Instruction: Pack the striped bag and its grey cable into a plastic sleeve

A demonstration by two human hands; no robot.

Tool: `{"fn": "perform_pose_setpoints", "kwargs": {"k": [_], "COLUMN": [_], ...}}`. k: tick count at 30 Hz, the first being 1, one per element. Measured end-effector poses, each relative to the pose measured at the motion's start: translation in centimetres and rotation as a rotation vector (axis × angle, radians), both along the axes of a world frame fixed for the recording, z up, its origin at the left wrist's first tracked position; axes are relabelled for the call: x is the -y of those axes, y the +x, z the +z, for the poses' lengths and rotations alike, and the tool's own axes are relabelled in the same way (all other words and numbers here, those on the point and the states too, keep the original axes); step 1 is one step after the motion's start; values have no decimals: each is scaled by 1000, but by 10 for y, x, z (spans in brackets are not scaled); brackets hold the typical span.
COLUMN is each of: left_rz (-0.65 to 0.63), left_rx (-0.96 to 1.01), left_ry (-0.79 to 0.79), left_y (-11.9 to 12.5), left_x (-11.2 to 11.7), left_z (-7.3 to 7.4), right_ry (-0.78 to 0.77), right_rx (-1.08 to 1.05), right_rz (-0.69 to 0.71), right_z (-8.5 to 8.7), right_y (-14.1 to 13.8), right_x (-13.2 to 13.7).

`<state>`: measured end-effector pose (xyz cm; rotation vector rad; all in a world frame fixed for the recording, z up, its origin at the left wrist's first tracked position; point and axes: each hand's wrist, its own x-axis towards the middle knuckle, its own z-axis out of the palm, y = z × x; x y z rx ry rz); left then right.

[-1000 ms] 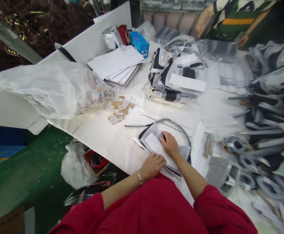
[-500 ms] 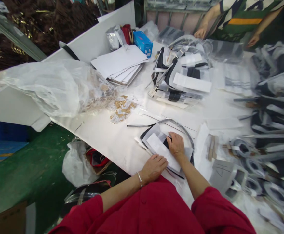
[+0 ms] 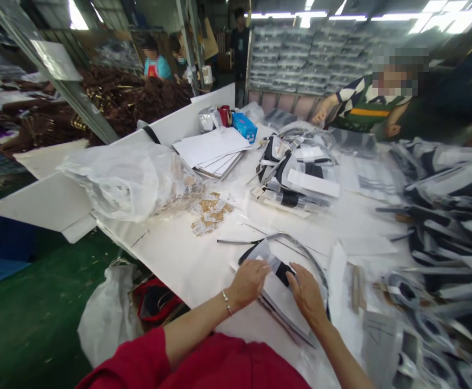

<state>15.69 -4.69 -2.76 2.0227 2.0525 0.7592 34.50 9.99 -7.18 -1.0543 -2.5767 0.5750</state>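
Grey-black bag [image 3: 283, 271] under left hand [image 3: 248, 283] — its grip unclear — and right hand [image 3: 307, 292], thumb and fingers apart

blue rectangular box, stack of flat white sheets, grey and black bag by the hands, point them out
Blue rectangular box [image 3: 244, 127], head view: its blue surface
Stack of flat white sheets [image 3: 210, 145], head view: top sheet
Grey and black bag [image 3: 282, 271], head view: black band

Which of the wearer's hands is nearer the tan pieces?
Left. The left hand is below and right of the tan pieces in view; the right hand is farther right.
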Motion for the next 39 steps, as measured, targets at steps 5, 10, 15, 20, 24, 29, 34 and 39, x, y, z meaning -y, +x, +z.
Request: {"fn": "perform_pose_setpoints", "kwargs": {"k": [5, 10, 15, 20, 24, 29, 34, 39], "left_rz": [285, 197, 87, -36, -120, -104, -111, -232], "left_rx": [-161, -175, -131, -89, -30, 37, 78, 61], "left_ry": [-325, -545, -635, -687, -759, -694, -565, -573], "left_y": [-74, -102, -105, -121, -137, -148, -144, -137], "left_x": [-18, -15, 2, 22, 30, 15, -35, -76], "left_z": [-5, -18, -27, -19, -10, 0, -3, -21], "right_ry": [-16, -53, -23, -95, -131, -87, -85, -143], "right_rx": [239, 438, 430, 363, 228, 60, -1, -70], "right_rz": [-141, -167, -190, -195, -266, -513, -610, -576], "right_z": [-5, -4, -4, -6, -1, 9, 18, 35], "right_y": [-3, -16, -20, -21, -17, 6, 14, -18], "right_x": [11, 18, 51, 80, 90, 103, 124, 134]}}
